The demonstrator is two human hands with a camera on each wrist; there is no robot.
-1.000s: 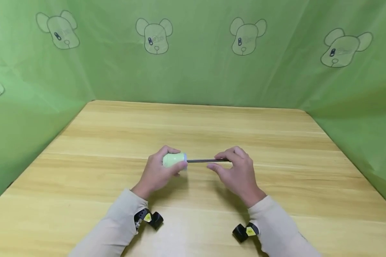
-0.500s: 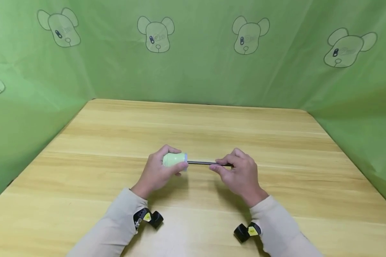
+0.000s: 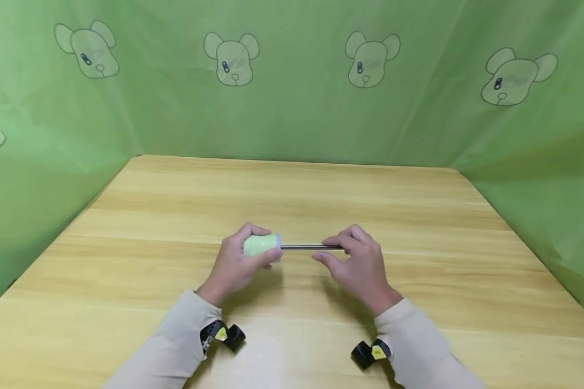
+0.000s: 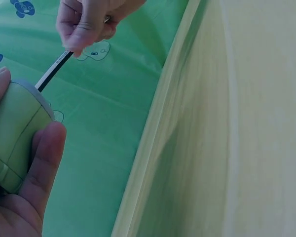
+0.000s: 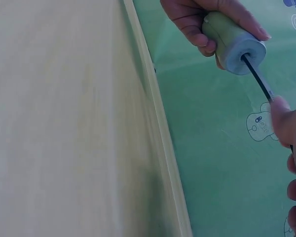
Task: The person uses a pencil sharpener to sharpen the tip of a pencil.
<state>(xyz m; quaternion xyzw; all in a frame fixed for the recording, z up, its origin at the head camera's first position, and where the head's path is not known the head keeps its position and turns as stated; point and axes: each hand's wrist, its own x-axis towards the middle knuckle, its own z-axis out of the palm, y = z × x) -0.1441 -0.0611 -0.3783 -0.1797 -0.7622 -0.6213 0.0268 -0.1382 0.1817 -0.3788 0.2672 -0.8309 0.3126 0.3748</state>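
Observation:
In the head view, my left hand grips a light green, barrel-shaped pencil sharpener with a pale blue end. A dark pencil runs straight from that end toward my right hand. The right wrist view shows the pencil entering a round hole in the sharpener. Fingers and thumb of my right hand hold the pencil's other half, which they partly hide. In the left wrist view, the thumb of my left hand curls along the sharpener. Both objects are held above the table.
A wood-grain table spreads beneath the hands. Green sheeting printed with bear-like heads stands behind it and along both sides. Black wrist cameras sit at both cuffs.
My right thumb and fingers closed on the pencil half a second ago, and now the thumb sits lower and farther from the fingertips. My left hand keeps its grip on the sharpener, nearly still.

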